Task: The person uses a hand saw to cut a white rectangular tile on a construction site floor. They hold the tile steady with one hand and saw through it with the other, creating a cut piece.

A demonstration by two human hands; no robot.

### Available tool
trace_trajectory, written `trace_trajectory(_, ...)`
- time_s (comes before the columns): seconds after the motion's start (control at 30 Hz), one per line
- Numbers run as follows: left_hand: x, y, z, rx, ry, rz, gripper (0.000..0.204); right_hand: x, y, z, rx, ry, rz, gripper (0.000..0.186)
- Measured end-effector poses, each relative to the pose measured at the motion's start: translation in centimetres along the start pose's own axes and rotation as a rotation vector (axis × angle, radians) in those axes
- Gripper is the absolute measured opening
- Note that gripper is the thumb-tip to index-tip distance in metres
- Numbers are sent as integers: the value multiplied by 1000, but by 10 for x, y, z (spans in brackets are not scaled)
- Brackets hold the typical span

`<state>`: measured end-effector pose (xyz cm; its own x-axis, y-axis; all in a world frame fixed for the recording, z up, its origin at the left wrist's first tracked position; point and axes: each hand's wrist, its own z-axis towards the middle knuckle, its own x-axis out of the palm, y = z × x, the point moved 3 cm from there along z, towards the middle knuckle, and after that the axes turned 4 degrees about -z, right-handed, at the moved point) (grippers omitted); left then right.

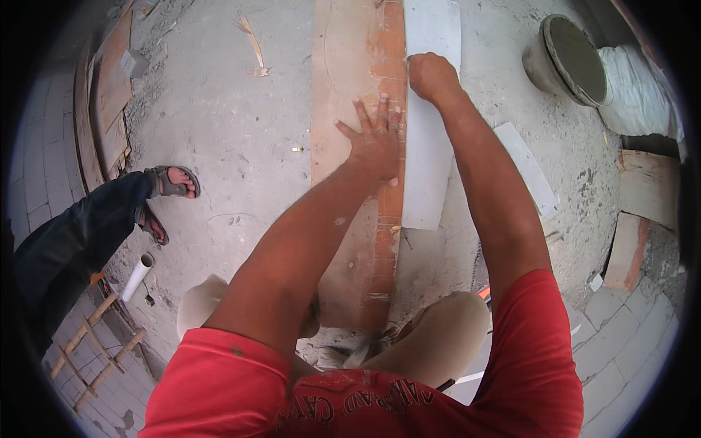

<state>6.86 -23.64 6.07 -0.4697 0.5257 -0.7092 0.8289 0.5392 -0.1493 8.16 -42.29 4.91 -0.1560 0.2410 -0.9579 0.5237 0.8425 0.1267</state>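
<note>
A long wooden board (pixel 343 109) lies on the concrete floor and runs away from me. Beside its right edge lies a long pale grey tile strip (pixel 426 160). My left hand (pixel 376 142) is pressed flat on the board's right edge, fingers spread, holding nothing. My right hand (pixel 432 75) is closed in a fist at the tile's left edge, farther out. Whether it grips a small tool is hidden by the fingers. My knees are bent at the bottom of the view.
A grey bucket of wet mortar (pixel 566 58) stands at the back right beside a white sack (pixel 642 95). Another tile piece (pixel 527 168) lies right of my arm. A person's sandalled feet (pixel 171 190) are at the left, with a white pipe (pixel 137 276) and a wooden ladder (pixel 95 347).
</note>
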Motion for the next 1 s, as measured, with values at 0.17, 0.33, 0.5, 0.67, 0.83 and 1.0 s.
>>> trace_trajectory(0.17, -6, -8, 0, -68, 36, 10, 149, 45, 37, -202, -13, 98, 206, 23)
trace_trajectory(0.33, -1, -14, -3, -25, -20, 27, 150, 99, 57, -384, -132, 455, 193, 22)
trace_trajectory(0.5, -2, -11, -13, -28, -23, 11, 151, 77, 49, -447, 324, 480, 343, 28)
trace_trajectory(0.67, 32, 13, -54, -232, -377, -299, 147, 171, 106, -482, 696, -93, 716, 45)
trace_trajectory(0.83, 178, 71, -150, -828, -612, -1038, 110, 199, 162, -488, 863, -44, 808, 62)
trace_trajectory(1.0, 231, 104, -195, -793, -652, -1233, 82, 127, 195, -464, 787, -208, 918, 54)
